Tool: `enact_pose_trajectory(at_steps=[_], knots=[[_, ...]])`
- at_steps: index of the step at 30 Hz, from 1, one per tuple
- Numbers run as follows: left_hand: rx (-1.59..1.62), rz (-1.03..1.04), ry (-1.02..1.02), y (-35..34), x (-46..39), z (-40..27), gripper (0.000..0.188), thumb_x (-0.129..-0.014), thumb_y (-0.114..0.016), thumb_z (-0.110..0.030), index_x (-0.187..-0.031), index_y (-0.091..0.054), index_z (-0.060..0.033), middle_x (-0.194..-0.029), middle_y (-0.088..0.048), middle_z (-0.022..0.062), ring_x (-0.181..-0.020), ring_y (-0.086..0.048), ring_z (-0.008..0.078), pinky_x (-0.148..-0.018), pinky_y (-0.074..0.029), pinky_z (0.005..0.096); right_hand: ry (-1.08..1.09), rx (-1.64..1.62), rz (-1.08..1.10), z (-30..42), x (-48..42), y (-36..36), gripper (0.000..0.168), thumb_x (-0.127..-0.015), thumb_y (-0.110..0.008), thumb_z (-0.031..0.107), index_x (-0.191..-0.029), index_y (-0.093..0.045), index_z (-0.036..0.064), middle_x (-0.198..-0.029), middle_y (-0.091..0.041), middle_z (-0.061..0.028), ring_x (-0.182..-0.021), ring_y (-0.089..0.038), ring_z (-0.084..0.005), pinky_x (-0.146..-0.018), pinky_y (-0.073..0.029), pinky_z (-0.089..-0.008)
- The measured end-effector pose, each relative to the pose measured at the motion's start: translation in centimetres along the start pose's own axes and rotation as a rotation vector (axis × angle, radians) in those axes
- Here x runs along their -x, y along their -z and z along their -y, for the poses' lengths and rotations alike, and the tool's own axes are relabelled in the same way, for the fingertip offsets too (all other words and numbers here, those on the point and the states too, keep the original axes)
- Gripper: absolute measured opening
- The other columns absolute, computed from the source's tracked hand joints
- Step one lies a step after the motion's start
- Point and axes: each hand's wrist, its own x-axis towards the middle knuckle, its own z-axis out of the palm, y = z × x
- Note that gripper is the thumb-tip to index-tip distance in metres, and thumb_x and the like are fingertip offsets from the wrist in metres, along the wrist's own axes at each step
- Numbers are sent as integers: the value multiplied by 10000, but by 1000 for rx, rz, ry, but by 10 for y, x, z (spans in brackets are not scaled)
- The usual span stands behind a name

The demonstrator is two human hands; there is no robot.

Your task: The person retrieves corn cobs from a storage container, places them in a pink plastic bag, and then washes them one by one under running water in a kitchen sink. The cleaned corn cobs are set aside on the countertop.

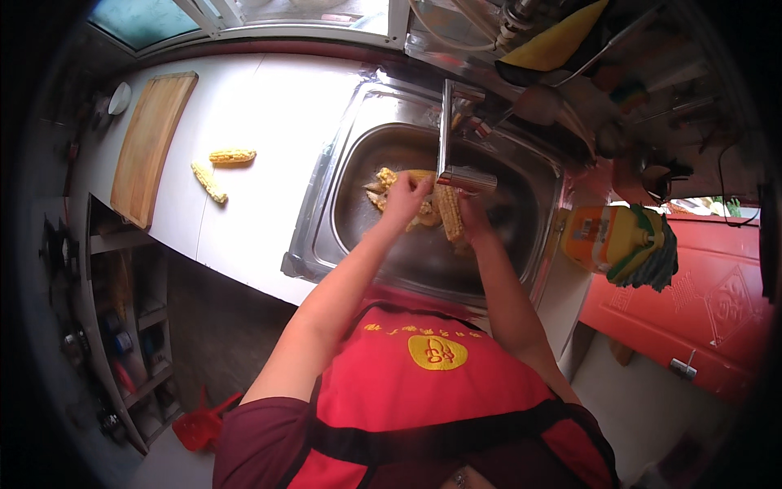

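Over the steel sink basin (360,220), my right hand (474,214) grips a yellow corn cob (450,214) from its right side. The faucet spout (467,178) partly covers that hand's fingers. My left hand (406,198) is at the upper left of this cob, fingers bent and close together. Behind its fingertips lies another yellow corn cob (421,173); whether the left fingers hold anything is too small to tell. Several more corn pieces (385,178) lie in the basin beneath and beside my left hand, partly hidden by it.
Two corn cobs (232,156) (209,182) lie on the white counter (263,202) to the left. Beyond them is a wooden cutting board (153,147). Right of the sink stands a yellow jug (592,238) with a cloth (657,263) on it, near a red cabinet (690,305).
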Motion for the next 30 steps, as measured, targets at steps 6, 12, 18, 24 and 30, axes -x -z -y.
enact_pose_trajectory(at_steps=[6,12,18,24,30], knots=[[-107,54,-72,-13,13,-23,358,-843,-458,-369,-747,-553,-38,-693,-565,203,-705,-554,376,-597,-424,443,98,327,-73,-4,-7,2,243,-812,-522,151,-1017,-533,22,-994,-554,-55,-897,-520,-145,-783,-411,-302],[63,31,54,-16,-1,-10,302,-829,-477,-298,-740,-538,-16,-667,-560,191,-676,-564,356,-586,-424,430,11,-1,-37,8,5,-2,279,-854,-484,250,-1030,-528,38,-946,-561,-53,-849,-536,-127,-732,-439,-282],[-29,20,-141,-11,4,11,357,-866,-431,-333,-762,-532,-6,-663,-560,180,-661,-561,349,-587,-414,421,109,59,-55,18,9,-6,214,-722,-584,90,-931,-584,44,-918,-581,-46,-859,-538,-148,-783,-418,-298],[-12,63,-106,-20,32,-27,355,-873,-412,-323,-754,-532,-11,-672,-556,188,-667,-545,372,-589,-412,434,267,327,-233,8,5,-13,197,-735,-576,102,-914,-592,22,-900,-596,-43,-826,-545,-146,-763,-419,-284],[177,82,60,-39,17,18,256,-871,-447,-245,-862,-560,-15,-675,-557,184,-628,-556,318,-565,-417,381,122,74,-143,16,10,-10,164,-728,-583,103,-879,-599,41,-851,-589,-29,-782,-530,-123,-731,-423,-284]])
